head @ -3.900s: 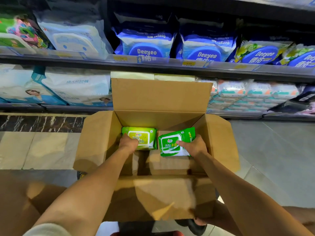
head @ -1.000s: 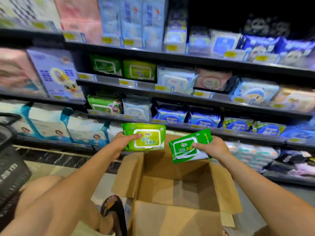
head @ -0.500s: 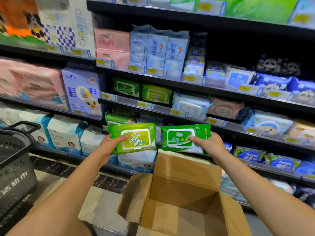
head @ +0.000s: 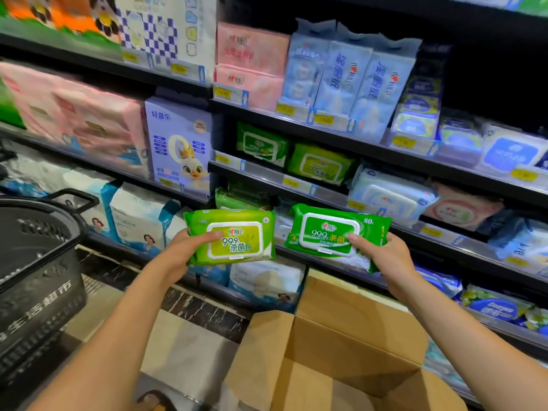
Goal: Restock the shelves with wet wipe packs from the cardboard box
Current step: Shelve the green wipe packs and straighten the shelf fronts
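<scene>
Your left hand (head: 181, 250) is gripping a light green pack (head: 231, 237), your right hand (head: 382, 256) is gripping a dark green pack (head: 332, 232), both over the open box (head: 341, 360).

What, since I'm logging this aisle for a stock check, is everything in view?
light green wipe pack: one, yellow-green, gripped by the left hand
dark green wipe pack: one, deep green, gripped by the right hand
shelved green packs: two, green, middle shelf above the held packs
pink packs: two, pink, stacked on the upper shelf
pale blue packs: three, pale blue, upright beside the pink ones
cardboard box: one, brown, open, below the hands
basket: one, black, far left
left hand: one, holding the light green wipe pack
right hand: one, holding the dark green wipe pack
</scene>
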